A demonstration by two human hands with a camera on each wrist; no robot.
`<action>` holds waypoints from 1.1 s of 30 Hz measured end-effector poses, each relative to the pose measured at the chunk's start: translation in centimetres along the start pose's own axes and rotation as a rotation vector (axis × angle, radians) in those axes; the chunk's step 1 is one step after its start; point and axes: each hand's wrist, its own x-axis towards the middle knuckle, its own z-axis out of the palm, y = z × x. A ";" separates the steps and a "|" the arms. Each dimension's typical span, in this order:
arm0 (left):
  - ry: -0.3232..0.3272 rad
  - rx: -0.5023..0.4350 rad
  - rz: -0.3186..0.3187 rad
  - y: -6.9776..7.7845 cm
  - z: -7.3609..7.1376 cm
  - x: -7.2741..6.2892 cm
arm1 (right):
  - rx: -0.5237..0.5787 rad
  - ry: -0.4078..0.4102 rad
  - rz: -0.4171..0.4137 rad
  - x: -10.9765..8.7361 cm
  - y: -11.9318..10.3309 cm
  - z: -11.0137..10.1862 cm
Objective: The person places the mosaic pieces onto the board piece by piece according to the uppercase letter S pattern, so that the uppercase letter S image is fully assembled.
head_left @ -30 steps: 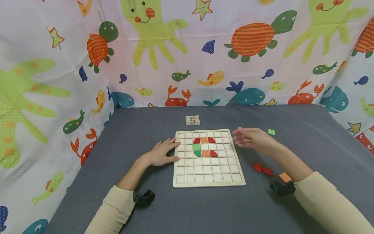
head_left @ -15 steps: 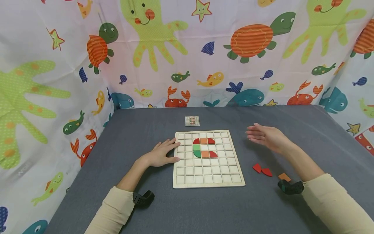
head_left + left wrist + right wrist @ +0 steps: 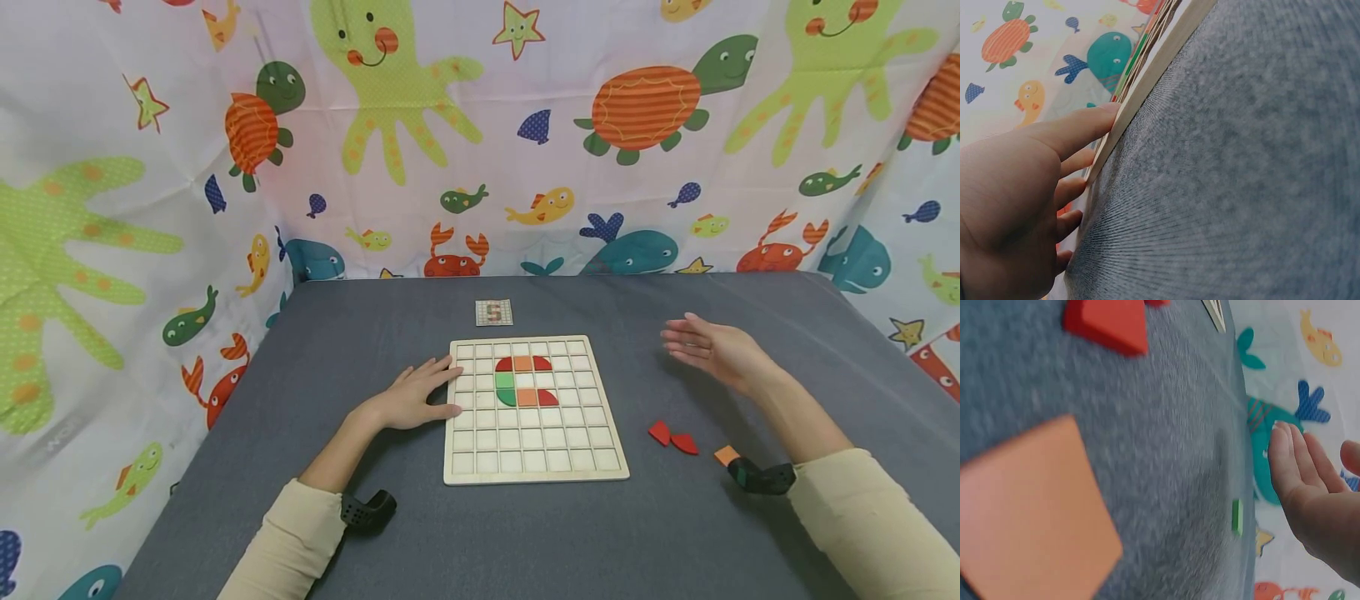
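Note:
My left hand rests on the left edge of a square wooden grid board, its thumb and fingertips touching the rim. In the board's cells lie red quarter-round tiles, orange square tiles, a green square tile and a green quarter-round tile. To the right of the board my right hand hovers above the table with fingers extended, holding nothing. The right wrist view shows a loose green tile on the table beyond that hand; in the head view the hand hides it.
Two loose red tiles lie right of the board. An orange square tile lies beside the right wrist camera, partly covered by it. Behind the board is a small pattern card. A printed curtain borders the grey table.
My right hand has moved right, away from the board's edge, and now covers the loose green tile in the head view. My left hand has stayed on the board.

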 end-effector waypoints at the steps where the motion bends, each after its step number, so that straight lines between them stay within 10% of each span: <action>1: 0.000 0.001 -0.001 0.0 0.0 0.0 | 0.020 0.006 0.001 0.0 0.0 -0.3; 10: 0.000 -0.005 -0.009 0.0 -0.1 -0.2 | 0.168 0.066 -0.026 -0.2 -0.1 -2.2; 33: 0.000 -0.004 -0.007 -0.1 -0.1 -0.2 | 0.105 0.291 -0.053 1.8 1.0 -4.0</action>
